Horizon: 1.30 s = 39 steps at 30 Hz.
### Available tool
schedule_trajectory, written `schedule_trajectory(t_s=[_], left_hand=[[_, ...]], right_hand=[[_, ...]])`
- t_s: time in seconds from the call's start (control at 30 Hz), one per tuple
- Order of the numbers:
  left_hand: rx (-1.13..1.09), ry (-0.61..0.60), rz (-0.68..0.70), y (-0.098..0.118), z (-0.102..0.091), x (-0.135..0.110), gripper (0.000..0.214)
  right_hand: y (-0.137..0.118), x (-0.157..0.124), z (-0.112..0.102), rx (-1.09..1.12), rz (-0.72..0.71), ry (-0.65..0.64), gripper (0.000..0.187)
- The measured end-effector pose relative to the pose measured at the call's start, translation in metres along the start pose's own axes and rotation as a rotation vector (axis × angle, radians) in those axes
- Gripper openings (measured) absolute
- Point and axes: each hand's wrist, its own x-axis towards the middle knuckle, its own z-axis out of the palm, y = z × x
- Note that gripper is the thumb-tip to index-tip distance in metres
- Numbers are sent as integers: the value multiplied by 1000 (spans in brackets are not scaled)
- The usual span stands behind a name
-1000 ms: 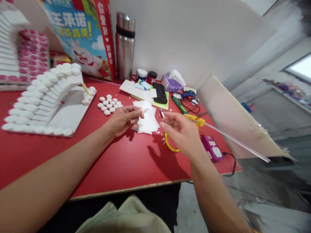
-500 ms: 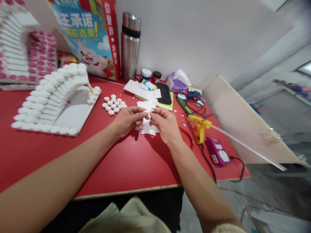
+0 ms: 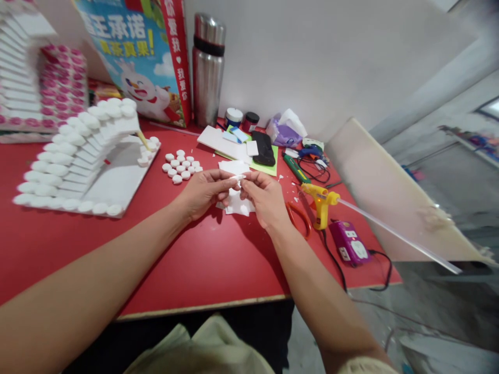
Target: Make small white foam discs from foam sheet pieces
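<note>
Both hands meet over the middle of the red table, pinching one small white piece between them. My left hand grips its left side with thumb and forefinger. From the right, my right hand pinches the other side. The fingers cover most of the piece, so its exact kind is hard to make out. Right below it lie crumpled white sheets. A cluster of round white discs rests just left of the hands.
A white staircase model edged with discs stands left. On the right are orange-handled scissors, a yellow glue gun with a long glue stick, and a purple power socket. A steel flask stands behind.
The view has shifted very slightly. Both hands stay in the same place, still pinching the small white piece.
</note>
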Motion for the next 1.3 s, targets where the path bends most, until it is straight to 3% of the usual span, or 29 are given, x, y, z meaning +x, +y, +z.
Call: schedule_trajectory(t_s=[0.6,1.3], left_hand=[[-207,-5,-69,0,3,0,30],[-10,68,93,-5,4,-1,34]], right_hand=[[0,1,-1,-92,-73,4,13],[2,-7,-5,-257,-323,-84,15]])
